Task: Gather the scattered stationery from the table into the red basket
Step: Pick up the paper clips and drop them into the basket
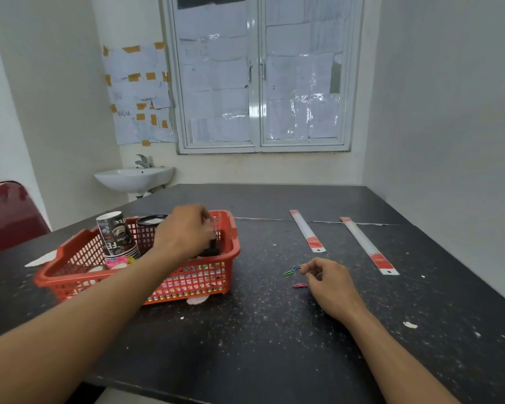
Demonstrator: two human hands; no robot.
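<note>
The red basket [229, 252] stands left of centre on the dark table [274, 330]. It holds a stack of paper coffee cups [115, 234], a black mesh pen holder [146, 231], pink and yellow items and coloured paper clips. My left hand [184, 231] hovers over the basket's right half, fingers curled downward above a blurred black object [212, 247]; whether it grips it is unclear. My right hand [330, 282] rests on the table, thumb and forefinger pinched on a paper clip. Loose paper clips, green and blue [290, 271] and pink [300, 285], lie beside it.
Two long white rulers in red-labelled sleeves [307, 231] [368, 244] lie on the table right of the basket. Small white scraps [410, 325] dot the surface. A red chair [9, 217] stands at the left, a wall sink [134, 177] behind the table.
</note>
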